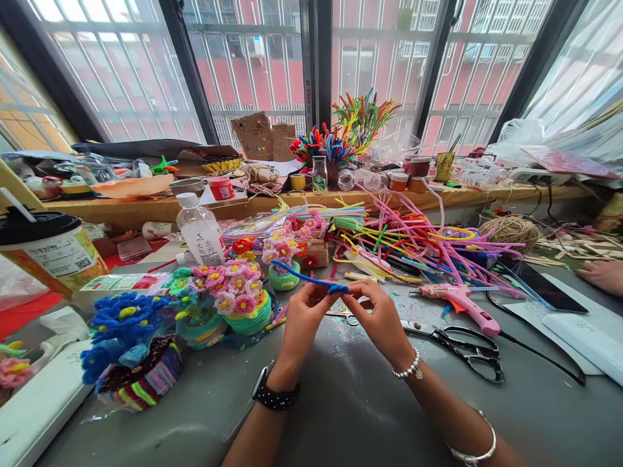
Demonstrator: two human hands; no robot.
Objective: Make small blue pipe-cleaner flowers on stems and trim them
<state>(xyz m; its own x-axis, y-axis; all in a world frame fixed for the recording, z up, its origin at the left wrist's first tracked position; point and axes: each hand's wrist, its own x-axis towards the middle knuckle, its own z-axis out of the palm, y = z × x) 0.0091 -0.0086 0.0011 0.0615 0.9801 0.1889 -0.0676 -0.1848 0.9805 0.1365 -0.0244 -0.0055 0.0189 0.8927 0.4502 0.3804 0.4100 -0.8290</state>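
A blue pipe cleaner (304,275) is pinched between my two hands above the middle of the table. Its free end sticks out to the left, and near my fingertips it is bent into a small twist. My left hand (307,318) grips it with thumb and fingers closed. Just to the right, my right hand (376,314) pinches the other side of the twist. Beneath the hands, small scissors (351,319) lie partly hidden. Large black-handled scissors (470,350) rest right of my right hand, and a pink glue gun (464,308) lies behind them.
Pots of fuzzy flowers, one blue (129,324) and one pink (243,292), stand at left. A bottle (199,227) and a lidded cup (46,246) are behind them. Loose pipe cleaners (418,240) pile up at back right. Another person's hand (603,275) rests near a phone (548,285).
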